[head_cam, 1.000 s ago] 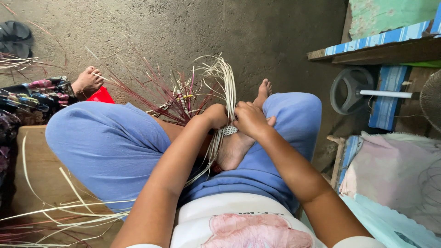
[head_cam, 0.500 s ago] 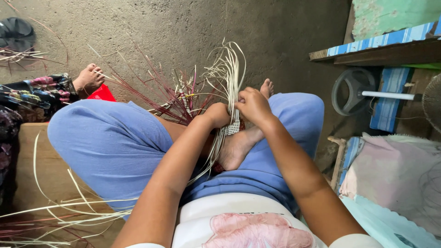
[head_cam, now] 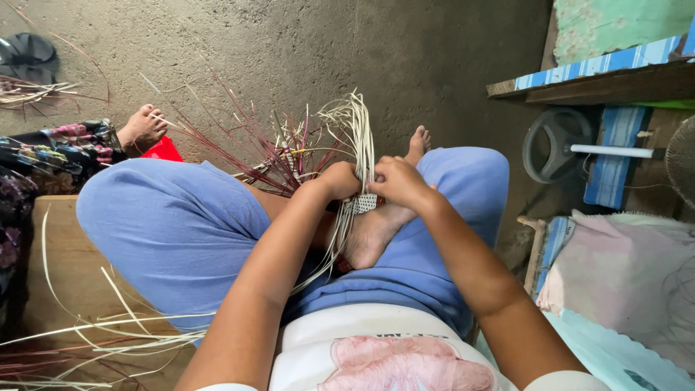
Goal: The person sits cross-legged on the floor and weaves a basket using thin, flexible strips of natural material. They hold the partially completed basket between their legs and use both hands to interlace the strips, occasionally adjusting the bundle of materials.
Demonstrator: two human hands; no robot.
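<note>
Over my lap, seen from my head camera, I am holding a small woven piece between both hands, just above my bare foot, which is lying across my blue trousers. My left hand is closing its fingers around the bundle of pale strips at the left edge of the weave, clamped on them. My right hand is pinching together on the weave's upper right edge, thumb and fingers pressed tight. The two hands are almost touching, with the weave sitting directly below and between them.

The woven piece is showing as a small pale checkered patch. From it the pale strips are fanning upward and curling over at the top, while more are trailing down past my foot. Dark red strips are spreading out to the upper left over the concrete floor, mixed with a few pale ones.

Loose pale strips are lying on the wooden surface at my lower left. Another person's bare foot is resting on the floor at the left, beside a red object and patterned cloth. A dark sandal is sitting at the upper left.

At the right, a blue-striped cloth is covering a wooden shelf edge, under a green painted wall. Below it a round grey fan base with a white tube is standing, and a pink cloth bundle is lying at the lower right. I am seeing no packages or signs I can tell apart.
</note>
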